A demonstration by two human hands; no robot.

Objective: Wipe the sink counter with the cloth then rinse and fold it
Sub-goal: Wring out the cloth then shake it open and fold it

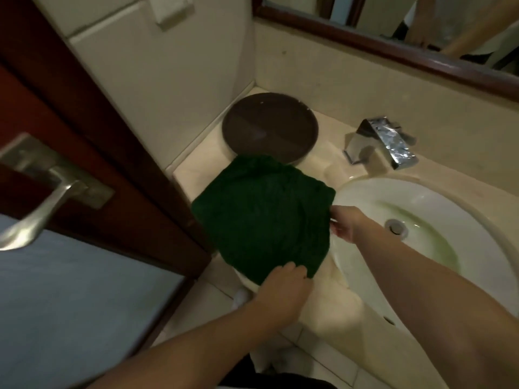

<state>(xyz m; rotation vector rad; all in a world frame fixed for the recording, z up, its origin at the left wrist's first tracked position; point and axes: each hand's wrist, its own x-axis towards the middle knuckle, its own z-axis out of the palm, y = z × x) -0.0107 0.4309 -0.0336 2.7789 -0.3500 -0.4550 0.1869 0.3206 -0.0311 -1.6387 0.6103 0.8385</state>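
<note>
cloth: dark green, spread flat in a rough square | place: on the table left of the sink, far edge lapping the round brown tray | left hand: fingers curled on the near corner | right hand: fingers pinching the right edge at the sink rim

Cloth: dark green cloth spread flat on the counter, its far edge overlapping the round brown tray.
Left hand: left hand grips the cloth's near corner.
Right hand: right hand holds the cloth's right edge, at the rim of the sink.
Faucet: chrome faucet behind the sink.
</note>
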